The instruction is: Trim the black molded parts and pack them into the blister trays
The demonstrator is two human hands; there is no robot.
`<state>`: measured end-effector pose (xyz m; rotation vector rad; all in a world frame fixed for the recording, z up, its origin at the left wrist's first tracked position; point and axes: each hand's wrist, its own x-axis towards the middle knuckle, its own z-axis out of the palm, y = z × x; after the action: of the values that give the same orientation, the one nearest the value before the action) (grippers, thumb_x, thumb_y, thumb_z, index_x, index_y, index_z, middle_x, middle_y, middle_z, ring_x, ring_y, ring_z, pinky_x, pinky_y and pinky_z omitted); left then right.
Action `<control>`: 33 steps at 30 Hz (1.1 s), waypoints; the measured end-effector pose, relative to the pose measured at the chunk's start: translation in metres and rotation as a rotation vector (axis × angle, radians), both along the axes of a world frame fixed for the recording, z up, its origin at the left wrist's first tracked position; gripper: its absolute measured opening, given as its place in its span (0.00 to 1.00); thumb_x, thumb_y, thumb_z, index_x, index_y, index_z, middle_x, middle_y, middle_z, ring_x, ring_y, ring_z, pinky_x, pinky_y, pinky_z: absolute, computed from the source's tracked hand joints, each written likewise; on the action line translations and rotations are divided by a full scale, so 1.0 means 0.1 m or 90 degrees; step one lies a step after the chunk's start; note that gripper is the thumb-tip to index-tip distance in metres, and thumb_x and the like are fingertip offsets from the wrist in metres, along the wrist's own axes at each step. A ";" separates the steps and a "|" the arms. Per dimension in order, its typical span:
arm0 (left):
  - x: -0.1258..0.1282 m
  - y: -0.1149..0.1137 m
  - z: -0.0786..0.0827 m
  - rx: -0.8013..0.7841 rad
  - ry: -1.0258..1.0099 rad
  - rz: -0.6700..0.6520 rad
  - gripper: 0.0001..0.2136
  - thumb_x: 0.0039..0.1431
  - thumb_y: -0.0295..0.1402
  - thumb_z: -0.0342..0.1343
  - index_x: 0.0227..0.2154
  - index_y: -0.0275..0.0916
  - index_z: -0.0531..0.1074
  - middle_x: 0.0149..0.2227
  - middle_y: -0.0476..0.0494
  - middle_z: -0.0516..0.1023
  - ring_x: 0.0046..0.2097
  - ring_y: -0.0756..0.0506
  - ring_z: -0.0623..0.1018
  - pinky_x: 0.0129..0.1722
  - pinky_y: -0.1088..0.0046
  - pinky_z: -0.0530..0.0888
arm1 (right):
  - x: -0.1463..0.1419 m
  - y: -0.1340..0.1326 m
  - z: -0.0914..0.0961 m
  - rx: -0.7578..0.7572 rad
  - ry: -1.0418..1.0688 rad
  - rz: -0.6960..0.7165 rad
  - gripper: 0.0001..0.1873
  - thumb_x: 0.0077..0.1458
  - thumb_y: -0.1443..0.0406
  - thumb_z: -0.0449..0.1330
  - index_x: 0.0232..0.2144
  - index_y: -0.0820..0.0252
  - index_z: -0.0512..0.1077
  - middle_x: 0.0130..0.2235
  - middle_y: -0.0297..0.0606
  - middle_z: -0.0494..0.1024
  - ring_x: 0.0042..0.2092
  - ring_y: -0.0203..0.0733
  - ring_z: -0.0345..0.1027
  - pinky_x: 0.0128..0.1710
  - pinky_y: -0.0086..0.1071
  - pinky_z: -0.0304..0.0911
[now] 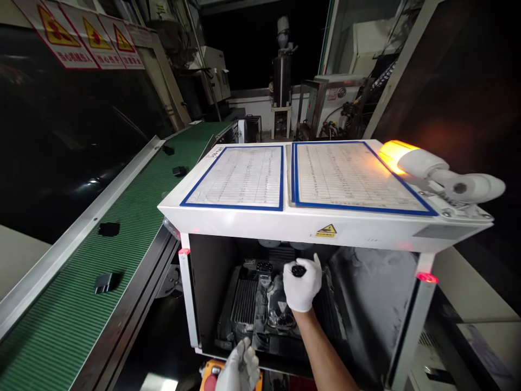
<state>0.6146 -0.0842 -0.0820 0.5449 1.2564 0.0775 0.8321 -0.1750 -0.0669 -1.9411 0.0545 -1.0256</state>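
Note:
My right hand (302,284), in a white glove, reaches into the open front of a white machine cabinet (285,220) and is closed round a small black part (298,270) held above the dark fixture (260,304) inside. My left hand (240,369), also gloved, is at the bottom edge of the view in front of the cabinet's lower lip, fingers bunched together, just above an orange and red control (209,376). What it holds, if anything, I cannot make out.
A green ribbed conveyor belt (77,304) runs along the left with several small black parts (105,282) on it. Two blue-bordered sheets (240,176) lie on the cabinet top. A lit amber lamp (396,152) sits on its right corner. Other machines stand behind.

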 end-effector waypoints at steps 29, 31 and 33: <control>1.89 -0.04 0.29 1.019 -0.133 -0.257 0.07 0.49 0.21 0.55 0.25 0.42 0.69 0.32 0.47 0.69 0.34 0.46 0.71 0.39 0.70 0.67 | -1.39 -1.22 -0.05 -0.041 0.271 -0.007 0.16 0.55 0.50 0.57 0.37 0.54 0.69 0.36 0.36 0.76 0.41 0.49 0.73 0.43 0.37 0.65; 1.95 -0.01 0.43 0.967 -0.131 -0.214 0.07 0.51 0.22 0.54 0.25 0.41 0.68 0.33 0.45 0.68 0.37 0.45 0.71 0.43 0.68 0.67 | -1.38 -1.23 -0.07 -0.042 0.311 -0.004 0.18 0.54 0.49 0.57 0.40 0.54 0.70 0.35 0.35 0.76 0.40 0.50 0.73 0.43 0.39 0.65; 1.96 -0.01 0.59 0.914 -0.132 -0.180 0.05 0.52 0.23 0.54 0.27 0.41 0.68 0.36 0.44 0.69 0.42 0.44 0.71 0.48 0.67 0.67 | -1.37 -1.27 -0.10 -0.033 0.353 -0.003 0.22 0.51 0.46 0.58 0.42 0.53 0.71 0.36 0.36 0.77 0.40 0.52 0.73 0.43 0.41 0.66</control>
<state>0.8101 -0.0856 -0.0229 1.8732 0.7359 0.8100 0.6953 -0.3021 -0.0773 -2.2209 0.3450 -0.4696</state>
